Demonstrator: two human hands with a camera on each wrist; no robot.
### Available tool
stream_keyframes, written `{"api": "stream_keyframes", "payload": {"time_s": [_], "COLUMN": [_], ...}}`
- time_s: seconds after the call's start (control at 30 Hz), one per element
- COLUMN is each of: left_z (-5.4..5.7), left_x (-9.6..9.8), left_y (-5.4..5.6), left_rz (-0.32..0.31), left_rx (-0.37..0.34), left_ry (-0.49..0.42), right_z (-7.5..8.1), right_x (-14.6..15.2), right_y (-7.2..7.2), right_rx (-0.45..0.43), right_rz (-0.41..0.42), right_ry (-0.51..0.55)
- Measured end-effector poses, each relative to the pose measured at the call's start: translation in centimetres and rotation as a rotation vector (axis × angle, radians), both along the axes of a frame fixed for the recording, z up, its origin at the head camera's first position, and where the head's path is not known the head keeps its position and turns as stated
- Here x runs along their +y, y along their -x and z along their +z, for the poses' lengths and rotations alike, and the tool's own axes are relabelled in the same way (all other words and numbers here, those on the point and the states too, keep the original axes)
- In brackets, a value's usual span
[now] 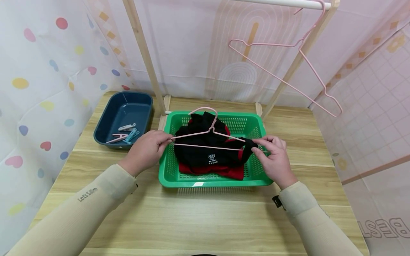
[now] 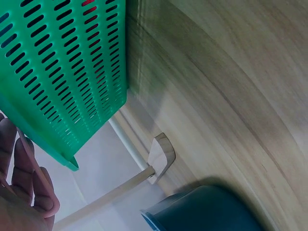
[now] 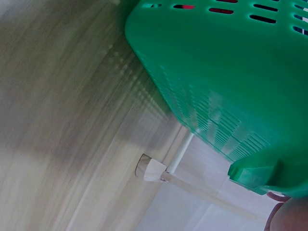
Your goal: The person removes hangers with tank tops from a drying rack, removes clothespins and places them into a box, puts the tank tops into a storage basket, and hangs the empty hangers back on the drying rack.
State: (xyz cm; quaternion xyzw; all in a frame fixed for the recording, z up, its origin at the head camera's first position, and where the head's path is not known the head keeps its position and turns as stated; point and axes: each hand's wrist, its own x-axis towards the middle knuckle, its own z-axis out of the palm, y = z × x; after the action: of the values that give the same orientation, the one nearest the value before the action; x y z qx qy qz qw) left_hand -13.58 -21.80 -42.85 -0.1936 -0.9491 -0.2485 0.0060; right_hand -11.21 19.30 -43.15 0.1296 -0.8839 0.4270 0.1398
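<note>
A pink hanger [image 1: 205, 146] is held level over the green basket [image 1: 214, 184]. My left hand [image 1: 148, 149] grips its left end; in the left wrist view the fingers [image 2: 23, 168] curl round the pink bar. My right hand [image 1: 273, 158] pinches a black strap of the garment, which is looped over the hanger's right arm. The black garment [image 1: 201, 153], with red trim and a small white print, lies mostly in the basket, over red cloth [image 1: 221, 172]. In the right wrist view only a bit of my right hand [image 3: 291, 216] shows beyond the basket rim.
A dark blue tub [image 1: 128, 106] with several clothespins [image 1: 129, 135] stands left of the basket. Behind, a wooden rack [image 1: 141, 39] rises from the table [image 1: 198, 220]. From its white rail [image 1: 288, 3] hangs another pink hanger [image 1: 275, 45] at the right.
</note>
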Motion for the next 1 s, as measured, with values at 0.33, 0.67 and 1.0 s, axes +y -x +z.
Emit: {"api": "stream_keyframes", "payload": {"time_s": [0.33, 0.67, 1.0], "left_z": [0.05, -0.04, -0.09], "left_x": [0.06, 0.0, -0.13], "left_y": [-0.13, -0.14, -0.18], "left_rz": [0.0, -0.001, -0.002], "left_rx": [0.005, 0.0, 0.06], "left_ry": [0.006, 0.006, 0.006], "right_z": [0.13, -0.03, 0.05], "right_x": [-0.09, -0.02, -0.07], "right_y": [0.12, 0.22, 0.19], "right_rx": [-0.02, -0.02, -0.04], "right_rz": [-0.014, -0.027, -0.039], "right_ry": [-0.025, -0.02, -0.008]}}
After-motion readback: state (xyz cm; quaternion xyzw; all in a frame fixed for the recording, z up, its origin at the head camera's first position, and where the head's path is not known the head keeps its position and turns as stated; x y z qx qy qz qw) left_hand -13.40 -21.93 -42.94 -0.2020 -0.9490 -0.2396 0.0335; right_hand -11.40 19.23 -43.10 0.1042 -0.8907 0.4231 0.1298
